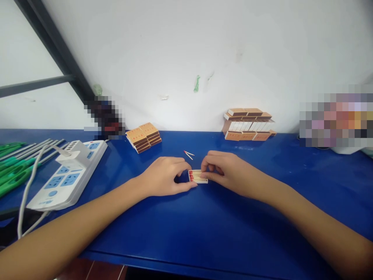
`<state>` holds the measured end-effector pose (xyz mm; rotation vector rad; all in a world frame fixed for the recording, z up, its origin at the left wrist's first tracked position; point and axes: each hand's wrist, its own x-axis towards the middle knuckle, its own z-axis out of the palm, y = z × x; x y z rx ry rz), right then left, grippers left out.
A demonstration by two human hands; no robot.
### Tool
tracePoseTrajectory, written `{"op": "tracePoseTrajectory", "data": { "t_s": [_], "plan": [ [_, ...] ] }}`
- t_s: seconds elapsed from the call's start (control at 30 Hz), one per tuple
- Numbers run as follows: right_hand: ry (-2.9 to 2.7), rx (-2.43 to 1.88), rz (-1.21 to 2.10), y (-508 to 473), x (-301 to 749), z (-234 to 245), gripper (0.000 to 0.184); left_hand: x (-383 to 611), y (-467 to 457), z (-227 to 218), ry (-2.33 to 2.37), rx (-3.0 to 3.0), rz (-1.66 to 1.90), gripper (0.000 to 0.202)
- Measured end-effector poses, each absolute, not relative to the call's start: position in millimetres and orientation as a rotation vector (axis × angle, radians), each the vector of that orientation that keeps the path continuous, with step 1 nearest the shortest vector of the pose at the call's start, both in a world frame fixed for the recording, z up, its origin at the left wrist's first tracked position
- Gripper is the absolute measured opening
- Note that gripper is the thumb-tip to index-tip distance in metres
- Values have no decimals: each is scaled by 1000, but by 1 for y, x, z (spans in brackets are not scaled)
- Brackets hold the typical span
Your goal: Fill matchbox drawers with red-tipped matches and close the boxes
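A small open matchbox tray [198,181] lies on the blue table with red-headed matches [196,176] in it. The match heads point left. My left hand [166,177] grips the tray's left end between thumb and forefinger. Over its right end, my right hand [223,171] is closed, thumb and forefinger at the plain ends of the matches. The fingers cover that end, so how many they pinch is hidden. Just behind the tray, loose matches [189,155] lie on the table.
Stacked matchboxes [142,136] stand at the back left, and a larger pile of matchboxes [247,126] leans by the wall at the back right. A white power strip [67,175] with a cable lies left, beside green-handled tools [17,171]. The blue table's front edge [163,264] is near me.
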<state>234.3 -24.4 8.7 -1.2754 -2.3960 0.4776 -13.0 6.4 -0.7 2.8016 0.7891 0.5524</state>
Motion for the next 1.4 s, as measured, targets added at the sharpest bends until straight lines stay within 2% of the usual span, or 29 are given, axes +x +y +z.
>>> {"op": "tracePoseTrajectory", "data": {
  "t_s": [0.2, 0.4, 0.77, 1.1, 1.4],
  "plan": [
    [-2370, -1347, 369, -19, 245, 16, 17, -13, 6, -1, 798, 2797, 564, 32],
    [-2374, -1771, 27, -8, 272, 9, 22, -13, 6, 0, 790, 2792, 540, 32],
    [-2481, -1817, 197, -5, 275, 5, 18, -13, 6, -1, 790, 2802, 546, 32],
    [-2325, -1429, 426, -26, 248, 23, 22, -14, 6, 0, 835, 2807, 553, 32],
    [-2438, -1323, 533, -32, 231, 11, 16, -13, 6, 0, 814, 2819, 554, 34]
  ]
}}
